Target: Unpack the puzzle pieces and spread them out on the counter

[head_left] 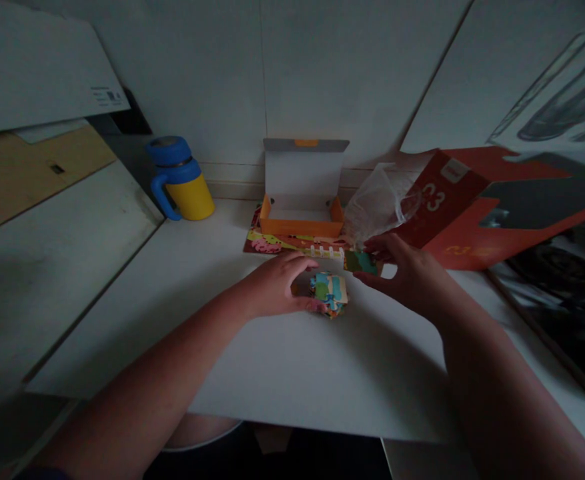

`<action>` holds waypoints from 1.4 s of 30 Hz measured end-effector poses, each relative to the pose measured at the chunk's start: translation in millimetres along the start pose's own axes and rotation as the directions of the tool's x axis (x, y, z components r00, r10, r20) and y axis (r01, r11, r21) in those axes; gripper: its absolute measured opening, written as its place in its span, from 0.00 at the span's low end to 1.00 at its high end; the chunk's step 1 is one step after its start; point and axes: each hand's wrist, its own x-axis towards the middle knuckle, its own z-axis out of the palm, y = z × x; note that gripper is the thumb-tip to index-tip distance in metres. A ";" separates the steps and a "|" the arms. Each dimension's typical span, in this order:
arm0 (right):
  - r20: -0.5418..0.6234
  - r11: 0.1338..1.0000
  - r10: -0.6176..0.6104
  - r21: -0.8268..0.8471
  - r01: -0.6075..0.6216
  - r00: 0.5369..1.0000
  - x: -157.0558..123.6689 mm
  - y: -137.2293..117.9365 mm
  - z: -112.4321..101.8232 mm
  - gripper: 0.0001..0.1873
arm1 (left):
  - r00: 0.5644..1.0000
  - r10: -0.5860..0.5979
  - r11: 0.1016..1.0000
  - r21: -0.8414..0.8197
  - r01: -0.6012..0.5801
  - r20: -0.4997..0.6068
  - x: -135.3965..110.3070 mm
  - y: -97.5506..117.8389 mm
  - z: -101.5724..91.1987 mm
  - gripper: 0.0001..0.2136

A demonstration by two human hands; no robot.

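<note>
My left hand rests on the white table with its fingers curled round a small stack of colourful puzzle pieces. My right hand hovers just to the right of the stack and pinches a single green puzzle piece between thumb and fingers. Behind both hands lies a row of joined puzzle pieces, in front of an open orange and white box.
A yellow mug with a blue lid and handle stands at the back left. A crumpled clear plastic bag and a red cardboard box lie at the back right. A dark stove top borders the table on the right.
</note>
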 end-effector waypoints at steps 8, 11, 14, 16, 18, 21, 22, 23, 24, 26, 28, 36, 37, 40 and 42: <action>0.331 0.977 0.166 -0.181 -0.110 0.929 -1.3 11.6 -7.7 0.20 | 0.998 0.066 0.997 0.032 -0.066 0.001 -0.1 -1.1 6.0 0.28; 0.321 0.970 0.205 -0.196 -0.147 0.924 -1.5 13.3 -15.9 0.22 | 0.998 0.069 0.997 0.024 -0.069 0.001 0.1 -2.0 3.7 0.25; 0.313 0.961 0.251 -0.198 -0.195 0.916 -4.8 20.9 -24.6 0.25 | 0.998 0.068 0.997 0.019 -0.068 0.001 0.3 -1.9 2.6 0.24; 0.307 0.951 0.285 -0.212 -0.227 0.908 -9.4 29.2 -30.6 0.24 | 0.997 0.072 0.997 0.019 -0.072 -0.003 0.3 -1.6 2.6 0.24; 0.287 0.929 0.340 -0.248 -0.273 0.896 -15.3 39.8 -36.7 0.21 | 0.997 0.080 0.997 0.021 -0.080 -0.009 0.1 -1.1 2.5 0.23; 0.284 0.859 0.467 -0.372 -0.352 0.838 -22.7 55.8 -43.4 0.17 | 0.996 0.091 0.996 0.025 -0.091 -0.013 -0.4 0.1 1.9 0.22; 0.283 0.839 0.486 -0.417 -0.351 0.827 -23.8 59.2 -44.3 0.17 | 0.996 0.091 0.995 0.030 -0.090 -0.013 -0.6 0.5 1.6 0.22; 0.273 0.832 0.474 -0.449 -0.325 0.837 -23.8 60.6 -44.4 0.17 | 0.996 0.088 0.996 0.033 -0.088 -0.013 -0.7 1.0 1.3 0.22; 0.251 0.841 0.427 -0.463 -0.280 0.869 -22.9 59.5 -43.6 0.17 | 0.996 0.087 0.996 0.036 -0.086 -0.015 -0.8 1.5 0.9 0.22; 0.180 0.894 0.257 -0.417 -0.163 0.950 -18.7 48.4 -39.5 0.18 | 0.996 0.085 0.996 0.041 -0.084 -0.021 -0.8 2.5 0.2 0.21; 0.123 0.956 0.099 -0.286 -0.060 0.987 -13.3 26.9 -33.1 0.21 | 0.996 0.089 0.995 0.041 -0.088 -0.027 -0.7 3.4 -0.8 0.21; 0.253 0.986 -0.120 0.140 0.086 0.960 -7.2 -49.5 -2.6 0.31 | 0.987 0.126 0.990 0.078 -0.118 -0.099 -1.4 3.6 -4.9 0.21; 0.246 0.985 -0.118 0.150 0.082 0.962 -7.4 -51.0 0.2 0.27 | 0.987 0.122 0.990 0.080 -0.114 -0.102 -1.6 3.4 -5.0 0.21; 0.215 0.982 -0.118 0.169 0.082 0.970 -7.5 -50.4 5.6 0.20 | 0.989 0.108 0.992 0.075 -0.100 -0.106 -2.0 2.0 -4.2 0.21; 0.195 0.981 -0.120 0.175 0.086 0.973 -7.5 -49.0 7.0 0.22 | 0.990 0.099 0.994 0.062 -0.093 -0.102 -2.1 0.2 -3.2 0.23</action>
